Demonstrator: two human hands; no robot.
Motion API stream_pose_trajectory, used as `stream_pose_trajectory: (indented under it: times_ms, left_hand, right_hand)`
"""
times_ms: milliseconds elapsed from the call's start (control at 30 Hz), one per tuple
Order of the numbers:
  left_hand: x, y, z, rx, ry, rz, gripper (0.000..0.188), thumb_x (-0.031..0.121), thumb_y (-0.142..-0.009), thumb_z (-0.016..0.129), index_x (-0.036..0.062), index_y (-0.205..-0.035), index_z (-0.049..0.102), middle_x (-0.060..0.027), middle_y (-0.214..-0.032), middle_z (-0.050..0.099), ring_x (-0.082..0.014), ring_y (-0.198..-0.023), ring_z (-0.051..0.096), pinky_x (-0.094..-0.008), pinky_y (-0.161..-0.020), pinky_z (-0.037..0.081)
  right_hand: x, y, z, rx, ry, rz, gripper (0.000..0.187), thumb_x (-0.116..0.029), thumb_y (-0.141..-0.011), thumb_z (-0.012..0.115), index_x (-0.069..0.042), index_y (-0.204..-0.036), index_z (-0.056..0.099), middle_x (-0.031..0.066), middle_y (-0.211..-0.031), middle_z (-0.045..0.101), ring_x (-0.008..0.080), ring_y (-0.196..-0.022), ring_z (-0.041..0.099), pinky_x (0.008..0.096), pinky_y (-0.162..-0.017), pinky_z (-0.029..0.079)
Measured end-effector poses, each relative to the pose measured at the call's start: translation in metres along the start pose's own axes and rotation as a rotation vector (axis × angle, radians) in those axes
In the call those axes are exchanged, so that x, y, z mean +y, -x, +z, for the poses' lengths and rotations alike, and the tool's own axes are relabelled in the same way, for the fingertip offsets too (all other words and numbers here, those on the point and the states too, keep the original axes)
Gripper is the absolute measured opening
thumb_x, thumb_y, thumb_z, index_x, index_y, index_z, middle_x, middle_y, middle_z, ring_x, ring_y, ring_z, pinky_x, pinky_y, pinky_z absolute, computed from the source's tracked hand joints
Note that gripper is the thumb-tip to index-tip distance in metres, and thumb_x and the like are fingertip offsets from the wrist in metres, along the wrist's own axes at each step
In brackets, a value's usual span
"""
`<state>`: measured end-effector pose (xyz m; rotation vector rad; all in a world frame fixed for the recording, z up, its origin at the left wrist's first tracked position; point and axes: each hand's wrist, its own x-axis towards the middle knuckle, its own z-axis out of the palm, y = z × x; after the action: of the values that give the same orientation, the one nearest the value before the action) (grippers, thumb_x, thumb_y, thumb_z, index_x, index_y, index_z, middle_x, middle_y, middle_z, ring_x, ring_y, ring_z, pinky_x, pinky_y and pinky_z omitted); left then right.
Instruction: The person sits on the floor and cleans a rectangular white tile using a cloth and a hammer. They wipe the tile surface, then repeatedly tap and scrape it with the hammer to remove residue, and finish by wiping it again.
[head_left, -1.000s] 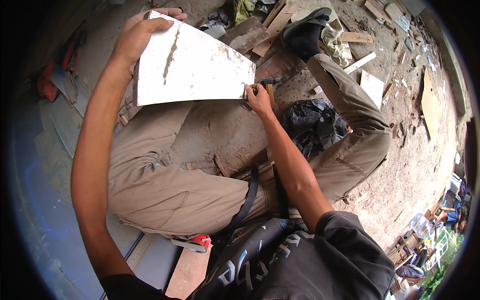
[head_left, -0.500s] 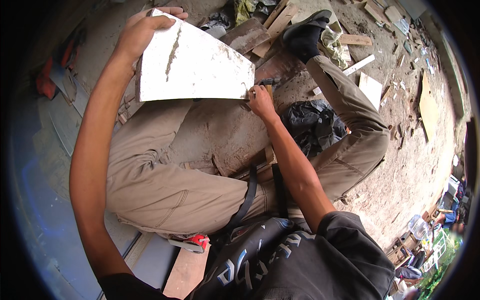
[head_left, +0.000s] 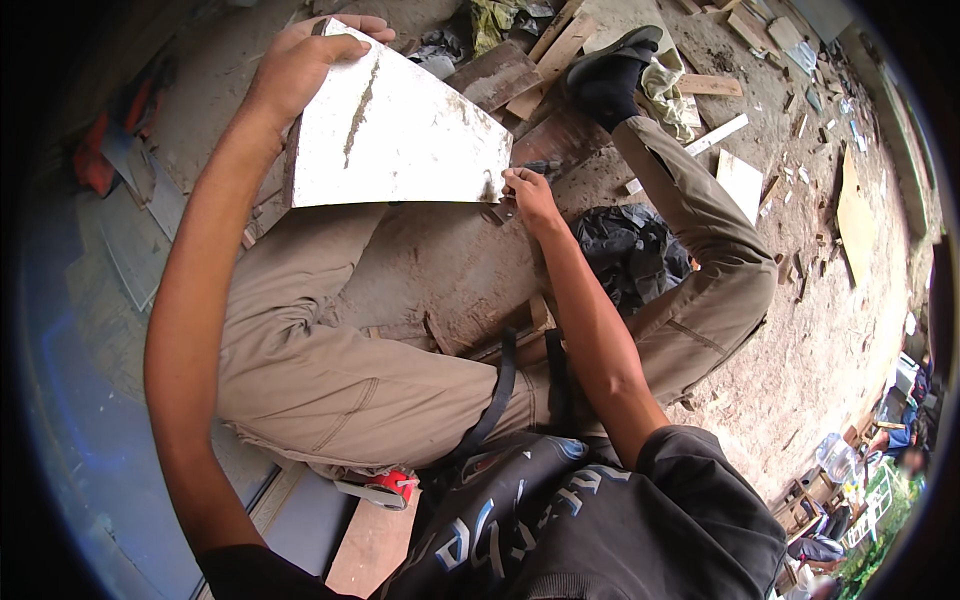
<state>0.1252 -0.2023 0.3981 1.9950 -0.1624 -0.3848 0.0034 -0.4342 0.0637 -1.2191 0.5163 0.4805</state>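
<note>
A white board with slanting sides and a long dark scrape is held up above my legs. My left hand is closed round its upper left corner, thumb on the white face and fingers behind. At the lower right corner, which has a dark smudge, my right hand is closed with its fingertips pinched against the edge. Whatever sits between those fingertips is too small to make out. Just behind the right hand shows a dark bar-like piece, partly hidden.
Between my bent legs lies a crumpled black plastic bag. Wood offcuts and a pale cloth lie around my shoe. A roll of red tape rests beside my hip. A tan panel lies at far right.
My left hand and the board's left side have shifted slightly to the right. My right hand has moved a little at the lower corner, still pinched there.
</note>
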Motion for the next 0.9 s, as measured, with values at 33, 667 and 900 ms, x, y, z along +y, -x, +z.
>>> stream_pose_trajectory:
  times_ms: [33, 667, 900]
  left_hand:
    - [-0.001, 0.001, 0.000, 0.007, -0.022, 0.009, 0.036, 0.009, -0.084, 0.055, -0.0025, -0.117, 0.063, -0.0108, -0.113, 0.069, -0.0159, -0.094, 0.067, -0.0270, -0.086, 0.053]
    - [-0.005, 0.000, -0.004, 0.013, -0.018, 0.004, 0.039, 0.008, -0.083, 0.054, -0.0030, -0.119, 0.063, -0.0124, -0.116, 0.068, -0.0168, -0.097, 0.067, -0.0273, -0.088, 0.054]
    - [-0.001, 0.001, -0.003, -0.005, -0.049, -0.006, 0.039, 0.008, -0.083, 0.053, -0.0035, -0.119, 0.062, -0.0123, -0.116, 0.068, -0.0171, -0.095, 0.068, -0.0274, -0.086, 0.054]
  right_hand:
    - [0.000, 0.000, 0.001, -0.009, -0.058, 0.011, 0.017, -0.019, -0.096, 0.061, -0.002, -0.097, 0.062, 0.0009, -0.083, 0.056, 0.0125, -0.075, 0.054, 0.0301, -0.069, 0.048]
    - [-0.127, 0.045, 0.023, -0.005, -0.371, -0.456, 0.019, -0.021, -0.094, 0.067, -0.003, -0.093, 0.064, 0.0036, -0.090, 0.066, 0.0125, -0.085, 0.061, 0.0275, -0.082, 0.048]
    - [-0.021, -0.001, -0.013, 0.183, 0.292, -0.376, 0.022, -0.020, -0.088, 0.074, 0.000, -0.087, 0.066, 0.0029, -0.079, 0.067, 0.0101, -0.074, 0.060, 0.0249, -0.068, 0.049]
